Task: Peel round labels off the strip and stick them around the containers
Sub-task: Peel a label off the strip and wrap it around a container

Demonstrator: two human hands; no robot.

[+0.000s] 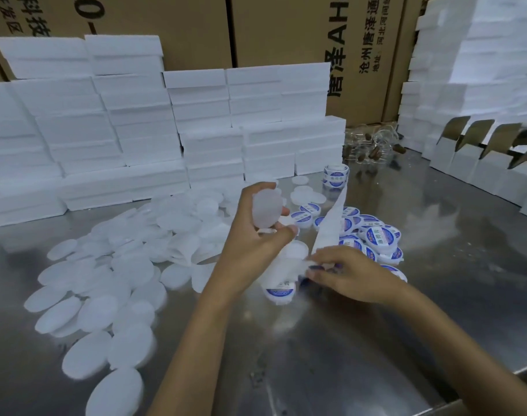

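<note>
The left hand [256,232] holds a plain white container [267,211] up over the table [376,340]. The right hand [350,273] pinches a sticker on the paper strip [331,223]. The sticker looks thin and floppy, so its edge is the best place to grab.

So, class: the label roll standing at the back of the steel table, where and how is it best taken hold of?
Grip the label roll across its curved outer wall, coming from above. It stands on its flat end, so both sides look reachable; the strip trailing from it towards the hands should stay free.
</note>
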